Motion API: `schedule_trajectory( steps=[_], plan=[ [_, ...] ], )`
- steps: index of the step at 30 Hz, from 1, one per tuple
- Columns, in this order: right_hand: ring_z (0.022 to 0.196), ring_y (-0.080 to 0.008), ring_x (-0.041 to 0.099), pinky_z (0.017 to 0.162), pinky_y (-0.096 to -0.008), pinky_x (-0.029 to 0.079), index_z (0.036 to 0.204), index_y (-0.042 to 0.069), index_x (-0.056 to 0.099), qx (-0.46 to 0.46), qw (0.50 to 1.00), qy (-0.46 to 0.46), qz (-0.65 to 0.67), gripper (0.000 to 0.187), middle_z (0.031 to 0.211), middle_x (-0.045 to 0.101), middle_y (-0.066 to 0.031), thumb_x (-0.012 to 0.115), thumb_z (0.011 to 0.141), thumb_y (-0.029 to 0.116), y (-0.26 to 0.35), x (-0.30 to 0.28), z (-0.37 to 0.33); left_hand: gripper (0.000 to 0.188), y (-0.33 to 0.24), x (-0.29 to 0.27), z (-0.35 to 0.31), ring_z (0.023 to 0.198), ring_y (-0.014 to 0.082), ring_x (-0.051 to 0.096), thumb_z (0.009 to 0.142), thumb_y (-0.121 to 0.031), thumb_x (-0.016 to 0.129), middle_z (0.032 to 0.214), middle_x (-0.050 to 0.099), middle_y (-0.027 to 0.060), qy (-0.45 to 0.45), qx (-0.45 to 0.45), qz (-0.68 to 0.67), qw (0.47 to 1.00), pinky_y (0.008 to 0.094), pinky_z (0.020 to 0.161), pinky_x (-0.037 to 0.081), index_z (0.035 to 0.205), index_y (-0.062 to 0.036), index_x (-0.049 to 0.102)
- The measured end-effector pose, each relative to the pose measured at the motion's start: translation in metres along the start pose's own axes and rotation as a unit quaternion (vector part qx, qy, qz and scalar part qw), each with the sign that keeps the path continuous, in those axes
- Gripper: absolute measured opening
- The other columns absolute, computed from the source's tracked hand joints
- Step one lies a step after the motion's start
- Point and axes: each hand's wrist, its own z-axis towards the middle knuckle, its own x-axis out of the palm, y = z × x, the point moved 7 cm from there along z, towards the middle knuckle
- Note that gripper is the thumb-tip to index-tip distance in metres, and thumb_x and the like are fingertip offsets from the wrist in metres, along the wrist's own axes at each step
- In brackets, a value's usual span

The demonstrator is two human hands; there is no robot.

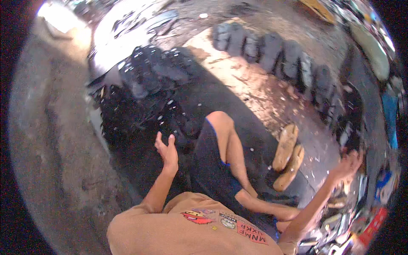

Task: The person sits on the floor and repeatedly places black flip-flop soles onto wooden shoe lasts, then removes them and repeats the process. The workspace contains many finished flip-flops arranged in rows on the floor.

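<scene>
Oil-stained concrete floor carries a dark, knobbly black rubber tyre lying just ahead of the left hand, fingers spread and empty, the nearer one, while the right hand, also spread, reaches toward metal clutter.

Hard daylight pours in from the top left, where a patch of ground is blown out to near white, and a second sunlit band of dirt glows orange across the middle. Between them lies deep shadow, swallowing the dark tyre so its tread barely reads. The right hand is smeared by motion blur; the left hand is sharper. The fisheye bends everything toward the rim, where the clutter at the right edge stretches and softens into black vignette. Grain speckles the shadows.
</scene>
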Motion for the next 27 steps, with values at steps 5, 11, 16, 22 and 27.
schedule_trajectory(
  steps=[5,11,16,22,27],
  plan=[
    [0.084,-0.0173,0.074,0.064,-0.0318,0.06,0.13,0.001,0.069,0.136,0.981,0.08,0.11,0.033,0.115,0.072,-0.0085,0.069,0.109,0.027,0.134,-0.014,-0.105,0.063,-0.202,0.088,-0.116,0.143,0.0308,0.053,0.105,-0.006,0.067,0.161,0.044,0.0197,0.389,0.18,-0.236,0.872,0.0452,0.122,0.042,0.161,-0.0009,0.04],
    [0.112,-0.0168,0.067,0.093,-0.032,0.059,0.132,0.002,0.067,0.428,0.779,0.127,0.441,0.027,0.12,0.071,-0.0092,0.069,0.108,0.012,0.161,0.007,-0.249,0.058,-0.289,0.124,-0.246,0.134,0.0226,0.059,0.104,-0.002,0.07,0.148,0.052,0.0153,0.58,0.234,-0.348,0.698,0.0405,0.114,0.05,0.155,-0.0013,0.042],
    [0.127,-0.0299,0.067,0.111,-0.0428,0.052,0.148,0.003,0.056,0.174,0.941,0.277,0.089,0.063,0.138,0.067,-0.0159,0.079,0.09,-0.001,0.199,-0.03,-0.196,0.026,-0.335,0.092,-0.292,0.129,0.0309,0.067,0.098,0.0,0.072,0.135,0.068,0.0174,0.6,0.474,-0.229,0.603,0.043,0.113,0.053,0.125,0.0002,0.072],
    [0.109,-0.0332,0.077,0.096,-0.0409,0.061,0.108,-0.001,0.076,-0.016,0.951,0.289,0.105,0.038,0.113,0.079,-0.0172,0.078,0.07,-0.01,0.271,-0.052,-0.143,0.055,-0.335,0.066,-0.318,0.113,0.0338,0.074,0.077,0.011,0.083,0.119,0.075,0.017,0.511,0.578,-0.225,0.595,0.0522,0.109,0.056,0.128,0.0039,0.065],
    [0.113,-0.0358,0.075,0.096,-0.0428,0.061,0.119,0.003,0.073,-0.01,0.952,0.295,0.083,0.052,0.12,0.076,-0.0155,0.08,0.07,-0.009,0.258,-0.056,-0.156,0.06,-0.324,0.08,-0.313,0.112,0.0326,0.076,0.075,0.016,0.084,0.114,0.075,0.0201,0.576,0.492,-0.256,0.6,0.0491,0.106,0.059,0.126,0.0011,0.056]
  ],
)
